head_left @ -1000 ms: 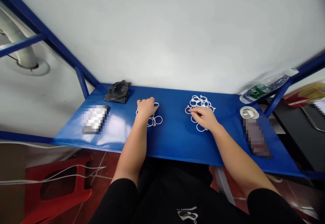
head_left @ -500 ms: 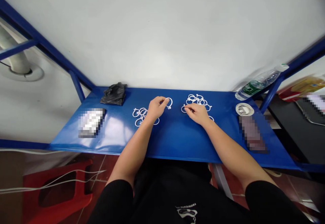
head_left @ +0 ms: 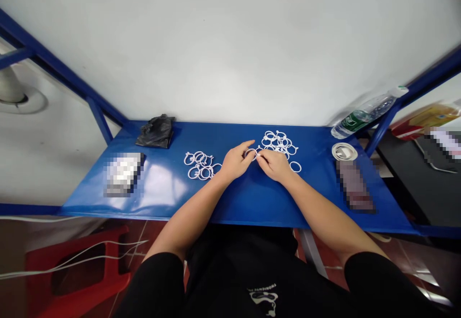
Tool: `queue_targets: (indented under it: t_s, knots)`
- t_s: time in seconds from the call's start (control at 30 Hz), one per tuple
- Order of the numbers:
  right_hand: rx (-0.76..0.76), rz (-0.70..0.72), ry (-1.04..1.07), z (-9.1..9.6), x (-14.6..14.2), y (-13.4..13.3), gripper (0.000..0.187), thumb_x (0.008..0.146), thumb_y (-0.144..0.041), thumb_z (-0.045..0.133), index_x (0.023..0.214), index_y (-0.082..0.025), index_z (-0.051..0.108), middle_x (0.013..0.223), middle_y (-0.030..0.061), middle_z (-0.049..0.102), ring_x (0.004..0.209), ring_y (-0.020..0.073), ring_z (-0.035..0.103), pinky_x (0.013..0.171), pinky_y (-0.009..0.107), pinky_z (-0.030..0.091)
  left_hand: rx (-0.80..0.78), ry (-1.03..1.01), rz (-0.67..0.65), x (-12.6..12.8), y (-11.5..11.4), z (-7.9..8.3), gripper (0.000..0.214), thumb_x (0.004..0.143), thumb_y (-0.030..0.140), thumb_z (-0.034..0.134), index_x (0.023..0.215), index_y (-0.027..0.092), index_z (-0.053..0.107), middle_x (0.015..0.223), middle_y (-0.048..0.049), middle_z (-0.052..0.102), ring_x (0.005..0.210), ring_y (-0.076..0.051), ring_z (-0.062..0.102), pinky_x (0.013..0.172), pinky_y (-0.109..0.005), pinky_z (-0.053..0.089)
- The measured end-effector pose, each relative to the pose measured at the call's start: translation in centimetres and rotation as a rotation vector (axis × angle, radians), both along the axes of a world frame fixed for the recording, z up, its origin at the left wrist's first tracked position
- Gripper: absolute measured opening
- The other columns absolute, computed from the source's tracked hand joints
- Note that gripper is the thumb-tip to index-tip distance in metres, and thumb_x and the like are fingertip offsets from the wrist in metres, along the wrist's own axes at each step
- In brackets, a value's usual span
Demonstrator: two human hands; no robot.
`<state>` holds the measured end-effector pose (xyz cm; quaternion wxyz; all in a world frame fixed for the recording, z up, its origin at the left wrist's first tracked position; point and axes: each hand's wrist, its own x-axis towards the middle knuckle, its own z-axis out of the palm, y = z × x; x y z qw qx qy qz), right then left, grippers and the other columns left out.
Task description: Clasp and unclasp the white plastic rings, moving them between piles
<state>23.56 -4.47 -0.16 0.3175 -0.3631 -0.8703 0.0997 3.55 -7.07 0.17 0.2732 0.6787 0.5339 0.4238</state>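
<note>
A white plastic curtain ring [head_left: 251, 150] is held between my two hands above the table's middle. My left hand [head_left: 236, 162] is closed on its left side, with the index finger stretched out past it. From the other side, my right hand [head_left: 275, 165] pinches the ring's edge, where the fingers hide the small part they grip. Several similar white rings with little eyelets lie in a loose group [head_left: 200, 159] left of my left hand. Another group of rings [head_left: 277, 139] lies just beyond my right hand, partly covered by it. One ring [head_left: 296, 166] rests beside my right wrist.
The blue table [head_left: 162, 202] meets a white wall at the back. A crumpled black plastic bag [head_left: 156, 131] and a blurred-out object [head_left: 125, 174] are on the left. At right are a leaning water bottle [head_left: 367, 112], a coiled white cable [head_left: 345, 152] and a blurred dark object [head_left: 355, 186].
My left hand has moved right with its ring, away from the left group. My right hand has shifted slightly toward it, and the hands now meet at the ring.
</note>
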Motion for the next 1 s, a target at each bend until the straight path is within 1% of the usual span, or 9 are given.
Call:
queue_targets:
  t_s: [0.1, 0.23, 0.37, 0.5, 0.57, 0.63, 0.8, 0.9, 1.0]
  knots:
    - [-0.024, -0.018, 0.025, 0.1, 0.2, 0.1, 0.044, 0.11, -0.042, 0.04, 0.077, -0.023, 0.061, 0.068, 0.0017, 0.065, 0.06, 0.0157, 0.057, 0.06, 0.029, 0.038, 0.165, 0.005, -0.098, -0.2, -0.1, 0.4, 0.034, 0.104, 0.035, 0.058, 0.131, 0.022, 0.073, 0.122, -0.0092, 0.075, 0.104, -0.019, 0.072, 0.096, -0.033, 0.057]
    - [-0.091, 0.005, 0.099, 0.2, 0.3, 0.0, 0.049, 0.111, -0.046, 0.037, 0.073, -0.024, 0.059, 0.065, 0.0013, 0.064, 0.059, 0.0158, 0.059, 0.06, 0.03, 0.041, 0.221, 0.041, -0.238, -0.4, -0.2, 0.7, 0.033, 0.108, 0.041, 0.053, 0.11, 0.022, 0.08, 0.111, -0.009, 0.078, 0.108, -0.02, 0.073, 0.101, -0.034, 0.056]
    - [-0.15, 0.018, 0.165, 0.1, 0.4, 0.0, 0.05, 0.108, -0.047, 0.041, 0.069, -0.024, 0.061, 0.061, 0.0007, 0.064, 0.058, 0.016, 0.06, 0.059, 0.03, 0.044, 0.212, 0.042, -0.29, -0.2, -0.2, 0.6, 0.038, 0.11, 0.044, 0.048, 0.11, 0.022, 0.08, 0.11, -0.0091, 0.079, 0.104, -0.02, 0.074, 0.098, -0.034, 0.057]
    - [-0.134, 0.026, 0.191, -0.1, 0.5, 0.2, 0.049, 0.106, -0.046, 0.045, 0.066, -0.023, 0.06, 0.059, 0.0, 0.063, 0.055, 0.0151, 0.059, 0.057, 0.029, 0.043, 0.222, 0.109, -0.325, -0.3, 0.1, 0.8, 0.04, 0.111, 0.043, 0.046, 0.113, 0.022, 0.079, 0.113, -0.0094, 0.079, 0.106, -0.02, 0.073, 0.097, -0.034, 0.056]
    - [-0.104, 0.009, 0.193, -0.2, 0.6, 0.4, 0.047, 0.105, -0.046, 0.046, 0.066, -0.024, 0.06, 0.059, 0.0001, 0.064, 0.054, 0.0148, 0.06, 0.057, 0.029, 0.043, 0.229, 0.24, -0.282, -1.1, 0.5, 1.0, 0.037, 0.109, 0.044, 0.05, 0.114, 0.022, 0.079, 0.116, -0.0101, 0.079, 0.109, -0.023, 0.073, 0.099, -0.037, 0.054]
    - [-0.068, -0.057, 0.221, -0.2, 0.7, 0.6, 0.046, 0.104, -0.047, 0.049, 0.066, -0.024, 0.061, 0.059, 0.0003, 0.065, 0.054, 0.015, 0.06, 0.056, 0.029, 0.044, 0.204, 0.397, -0.169, -2.7, 1.0, 1.4, 0.034, 0.106, 0.046, 0.057, 0.117, 0.022, 0.079, 0.121, -0.0107, 0.078, 0.113, -0.026, 0.071, 0.104, -0.041, 0.051]
    - [0.044, -0.254, 0.365, -0.1, 1.4, 1.0, 0.051, 0.102, -0.053, 0.052, 0.06, -0.025, 0.055, 0.054, 0.0, 0.061, 0.049, 0.0152, 0.056, 0.052, 0.03, 0.043, -0.017, 0.651, 0.15, -8.6, 1.6, 2.4, 0.029, 0.099, 0.044, 0.067, 0.116, 0.023, 0.078, 0.131, -0.0117, 0.073, 0.121, -0.032, 0.063, 0.11, -0.049, 0.044]
    - [0.081, -0.286, 0.393, -0.1, 1.8, 1.0, 0.05, 0.102, -0.051, 0.051, 0.06, -0.025, 0.056, 0.053, 0.0001, 0.06, 0.048, 0.0154, 0.055, 0.053, 0.031, 0.045, -0.169, 0.695, 0.193, -11.5, 1.2, 2.9, 0.023, 0.091, 0.044, 0.074, 0.1, 0.024, 0.079, 0.124, -0.0113, 0.074, 0.116, -0.035, 0.063, 0.103, -0.048, 0.046]
    - [0.082, -0.258, 0.37, -0.1, 1.8, 0.8, 0.049, 0.102, -0.05, 0.052, 0.061, -0.025, 0.059, 0.054, 0.001, 0.061, 0.05, 0.0161, 0.058, 0.055, 0.031, 0.047, -0.3, 0.642, 0.219, -13.2, 0.8, 3.3, 0.017, 0.091, 0.04, 0.071, 0.092, 0.024, 0.077, 0.105, -0.0098, 0.077, 0.095, -0.029, 0.068, 0.085, -0.04, 0.049]
